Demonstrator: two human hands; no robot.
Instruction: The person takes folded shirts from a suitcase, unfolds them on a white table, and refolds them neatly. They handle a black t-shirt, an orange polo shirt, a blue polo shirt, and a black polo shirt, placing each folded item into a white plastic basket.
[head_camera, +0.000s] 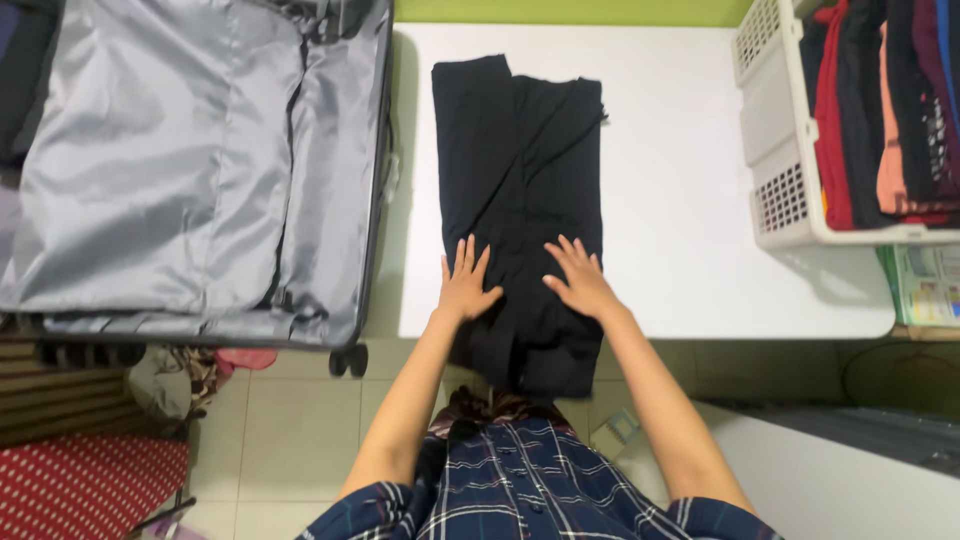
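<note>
Hands flat, fingers spread, gripping nothing: left hand (466, 283) and right hand (579, 279) press side by side on black folded garment (520, 180), which lies lengthwise on white table (680, 200), its near end overhanging the table's front edge.

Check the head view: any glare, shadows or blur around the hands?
Head view: sharp at both hands, left hand and right hand, flat on the black garment; its folds read poorly, dark on dark. White table bright but not blown out. Soft sheen on the suitcase lining. Faint shadow beside the basket. Wide-angle bend at the edges.
</note>
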